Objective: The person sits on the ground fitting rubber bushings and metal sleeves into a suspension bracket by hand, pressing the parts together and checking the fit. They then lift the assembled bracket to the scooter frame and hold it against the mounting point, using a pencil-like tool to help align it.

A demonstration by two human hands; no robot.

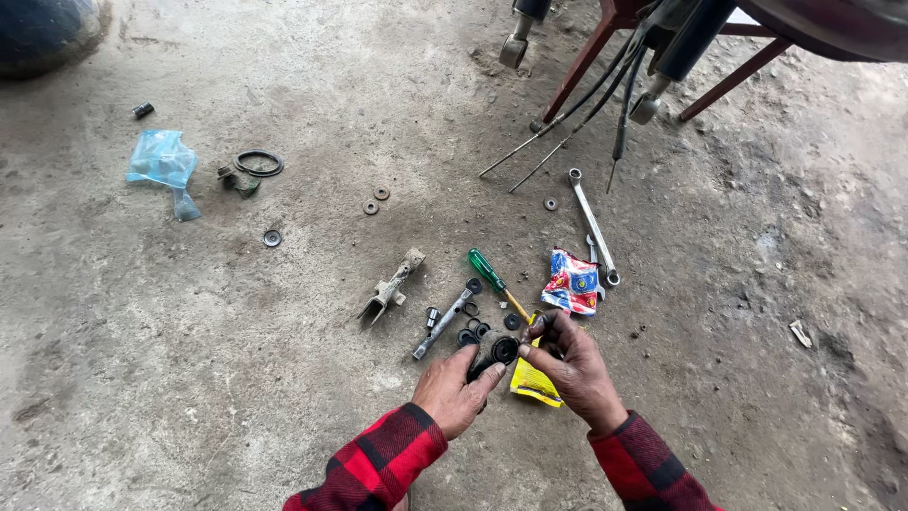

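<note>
Gripping a small black round part [502,351] low over rough, dusty concrete [189,360], left hand [456,390] and right hand [570,367] grease-darkened.

Pinched between fingertips of both, beside crumpled yellow packet [532,382], green-handled screwdriver [496,280], scattered rubber rings [473,327].

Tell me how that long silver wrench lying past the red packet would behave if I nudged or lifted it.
The wrench looks like solid metal, so probably stiff and heavy for its slim size. It lies flat on the rough concrete floor, so a nudge would likely scrape or pivot it, not roll it.
</note>
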